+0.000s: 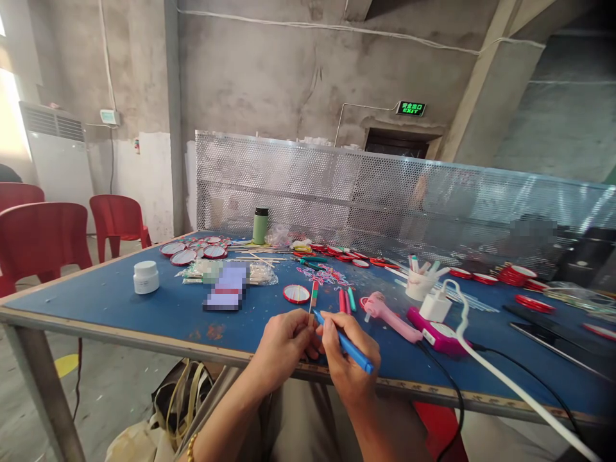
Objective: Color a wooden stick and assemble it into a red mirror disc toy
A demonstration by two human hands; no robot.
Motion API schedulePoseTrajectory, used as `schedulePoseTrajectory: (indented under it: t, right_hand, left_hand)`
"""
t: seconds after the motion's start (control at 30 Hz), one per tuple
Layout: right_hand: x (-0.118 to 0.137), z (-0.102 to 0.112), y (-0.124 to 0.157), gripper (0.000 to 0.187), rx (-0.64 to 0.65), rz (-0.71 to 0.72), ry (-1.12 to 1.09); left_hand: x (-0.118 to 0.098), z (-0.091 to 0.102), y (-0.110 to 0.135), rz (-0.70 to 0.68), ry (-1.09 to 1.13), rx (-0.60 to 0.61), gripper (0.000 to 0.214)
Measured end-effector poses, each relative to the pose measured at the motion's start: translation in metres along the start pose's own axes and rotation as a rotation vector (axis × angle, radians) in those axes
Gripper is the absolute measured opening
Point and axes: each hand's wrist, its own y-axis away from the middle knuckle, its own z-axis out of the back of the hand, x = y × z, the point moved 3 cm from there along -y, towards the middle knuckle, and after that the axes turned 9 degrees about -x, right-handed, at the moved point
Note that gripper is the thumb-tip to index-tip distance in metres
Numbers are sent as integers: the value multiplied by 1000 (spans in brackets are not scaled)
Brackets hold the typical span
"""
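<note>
Both hands meet close together over the near edge of the blue-topped table (110, 314), somewhat right of the middle of what is visible of that edge. The left forearm slants up and inward from below the edge, a gold-coloured beaded bracelet (191, 448) at its lower end; the left hand (285, 343) is turned inward, knuckles up, its fingers curled closed, with thumb and forefinger pinched around the lower end of a narrow stick banded in red and green (314, 295). That stick points away from the person, toward the far edge. The right forearm leans in from the other side, and the right hand (350, 353) is folded in a writing grip around a blue plastic marker pen (353, 351), thumb and fingers closed near its tip, the barrel slanting down toward the near edge. The tip lies right beside the stick; whether they touch I cannot tell. Just beyond the left hand, farther from the near edge, lies a round white disc with a red rim (296, 294). Beyond the right hand are red and pink markers (344, 300) and a teal marker (351, 299), with a pink plastic glue gun (389, 317) nearer the table's right side.
</note>
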Motion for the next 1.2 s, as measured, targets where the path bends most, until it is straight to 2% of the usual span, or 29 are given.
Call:
schedulePoseTrajectory:
  t: [0.27, 0.5, 0.7, 1.2]
  right_hand:
    - [-4, 1, 4, 14, -27, -41, 16]
    - [-1, -1, 0, 13, 2, 17, 5]
    - [-6, 0, 4, 15, -49, -56, 38]
    - [-4, 2, 4, 14, 16, -45, -16]
  left_hand:
    - [3, 0, -1, 11, 5, 6, 15]
    - [1, 0, 0, -11, -25, -5, 18]
    - [4, 0, -1, 5, -5, 8, 15]
    - [2, 1, -1, 44, 35, 4, 18]
